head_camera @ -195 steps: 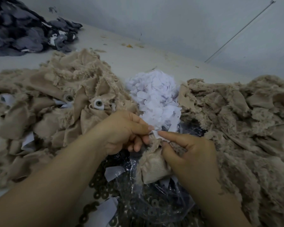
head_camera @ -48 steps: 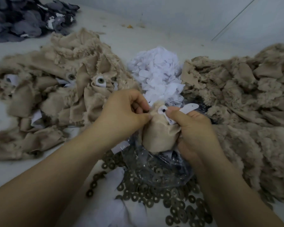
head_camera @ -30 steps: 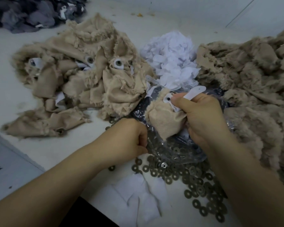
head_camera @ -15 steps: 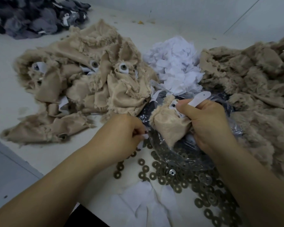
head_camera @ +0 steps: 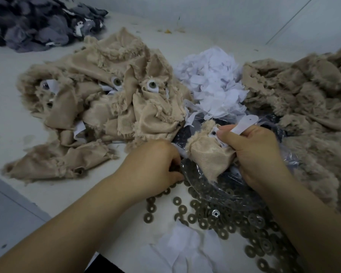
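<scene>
- Right hand (head_camera: 258,154) — clenched round a beige plush piece (head_camera: 209,154). The thumb presses on its upper edge just beside a dark eye (head_camera: 214,133) set in the cloth. A white tab (head_camera: 246,122) sticks up out of the same grip, past the forefinger.
- Left hand (head_camera: 154,166) — knuckles up, fingers curled down and under at the near edge of a clear plastic bag (head_camera: 234,194). The fingertips are hidden, so I cannot tell whether they pinch anything.
- Beige plush piece: held above the bag, just right of the left hand, smooth backing towards me and a fur fringe along its top.
- Washers (head_camera: 205,219): dull bronze rings strewn on the table (head_camera: 8,125) below both hands, more lying under the bag. The left hand sits at their upper edge.
- Silver stud (head_camera: 215,213): one, lying among the washers.
- White scraps (head_camera: 211,83): a loose heap beyond the bag, between the two beige piles.
- Beige pile (head_camera: 98,115): crumpled pieces to the left, several with round eyes (head_camera: 152,85) showing.
- Furry pile (head_camera: 303,99): to the right, running down alongside the right forearm.
- Grey pile (head_camera: 37,22): far left corner, well apart.
- White pieces (head_camera: 185,247): flat at the near edge, between the forearms.
</scene>
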A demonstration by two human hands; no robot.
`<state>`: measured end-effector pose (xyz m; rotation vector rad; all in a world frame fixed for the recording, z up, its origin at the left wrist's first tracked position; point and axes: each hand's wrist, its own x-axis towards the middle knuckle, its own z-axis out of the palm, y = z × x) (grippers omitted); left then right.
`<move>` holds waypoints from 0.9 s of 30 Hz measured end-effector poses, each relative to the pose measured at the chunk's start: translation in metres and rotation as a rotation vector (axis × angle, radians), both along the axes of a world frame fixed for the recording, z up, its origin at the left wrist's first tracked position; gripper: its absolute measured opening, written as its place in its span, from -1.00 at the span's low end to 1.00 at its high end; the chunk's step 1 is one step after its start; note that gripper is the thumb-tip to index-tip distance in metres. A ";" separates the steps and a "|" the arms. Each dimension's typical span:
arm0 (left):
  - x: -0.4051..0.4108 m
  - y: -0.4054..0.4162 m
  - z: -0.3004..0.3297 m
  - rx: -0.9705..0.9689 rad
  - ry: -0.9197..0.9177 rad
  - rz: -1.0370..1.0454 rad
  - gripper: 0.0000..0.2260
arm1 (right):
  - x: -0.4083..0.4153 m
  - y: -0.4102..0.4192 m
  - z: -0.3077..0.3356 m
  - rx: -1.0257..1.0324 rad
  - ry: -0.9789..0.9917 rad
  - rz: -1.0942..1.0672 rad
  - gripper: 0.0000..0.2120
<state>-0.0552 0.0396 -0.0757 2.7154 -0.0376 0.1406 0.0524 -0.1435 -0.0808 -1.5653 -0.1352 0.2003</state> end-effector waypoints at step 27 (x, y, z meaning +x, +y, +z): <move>0.034 -0.035 -0.003 -0.043 -0.804 -0.111 -0.94 | -0.016 0.005 0.015 0.005 -0.009 0.022 -0.93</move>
